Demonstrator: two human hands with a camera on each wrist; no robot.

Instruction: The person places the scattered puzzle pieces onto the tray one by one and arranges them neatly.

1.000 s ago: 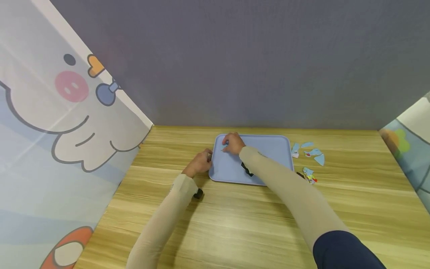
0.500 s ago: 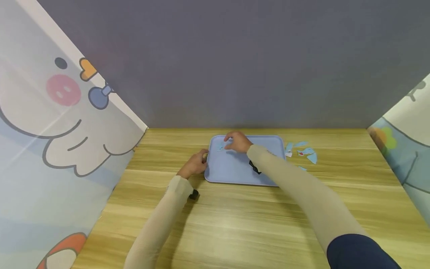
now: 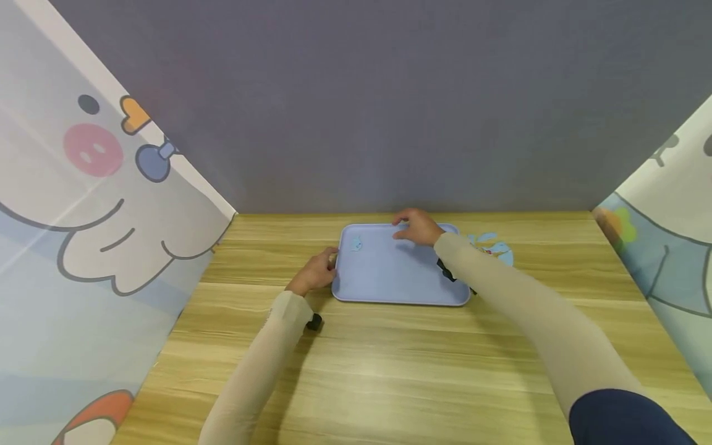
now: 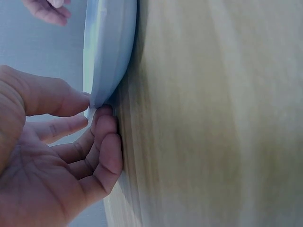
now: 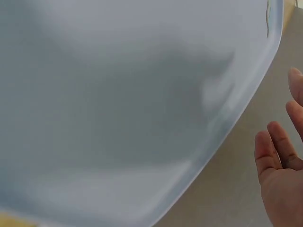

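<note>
A pale blue rectangular tray (image 3: 389,278) lies on the wooden table. My left hand (image 3: 314,272) is at its left edge; in the left wrist view the thumb (image 4: 57,97) and curled fingers pinch the tray rim (image 4: 111,52). One small light blue piece (image 3: 356,244), like a jigsaw piece, lies flat in the tray's far left corner. Above the far side of the tray hovers my right hand (image 3: 421,228), thumb and fingers spread apart, holding nothing. The right wrist view shows that hand (image 5: 284,165) with relaxed fingers beyond the tray rim.
Several light blue pieces (image 3: 502,254) lie on the table (image 3: 389,364) to the right of the tray, partly hidden by my right sleeve (image 3: 512,296). A grey wall panel (image 3: 356,111) rises behind the table; a cartoon-printed sheet (image 3: 55,235) stands at the left.
My right hand has let go of the light blue piece in the tray's far left corner and moved right with its fingers spread. The left hand keeps its place at the tray edge.
</note>
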